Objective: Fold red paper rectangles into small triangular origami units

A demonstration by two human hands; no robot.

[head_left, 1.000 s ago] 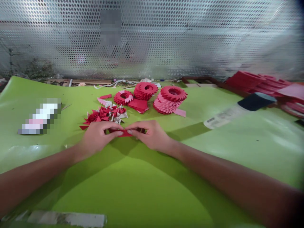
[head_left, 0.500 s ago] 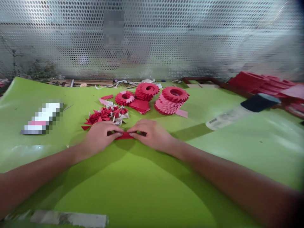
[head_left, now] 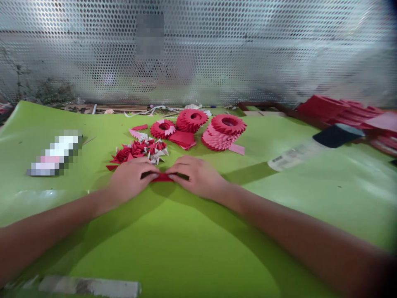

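Note:
A small strip of red paper [head_left: 162,178] lies on the green table surface [head_left: 173,248], pinched at both ends. Thumb and fingers of my left hand [head_left: 132,178] are closed on its left end. My right hand [head_left: 198,176] grips the right end the same way. Just beyond my left hand is a pile of folded red and white paper triangles [head_left: 136,151]. Behind the hands sit a stack of flat red paper pieces [head_left: 182,139] and several folded-paper rings, among them a small red one [head_left: 161,129] and a tall red and pink one [head_left: 221,138].
A clear bottle with a dark cap [head_left: 294,153] lies or leans at the right. Red paper bundles [head_left: 341,111] are at the far right. A blurred-out object [head_left: 56,155] lies at the left. Perforated metal sheeting [head_left: 198,54] rises behind the table. Whitish tape [head_left: 89,286] runs along the near left edge.
Both hands hold nearly the same place, still pinching the red paper. The view has shifted very slightly.

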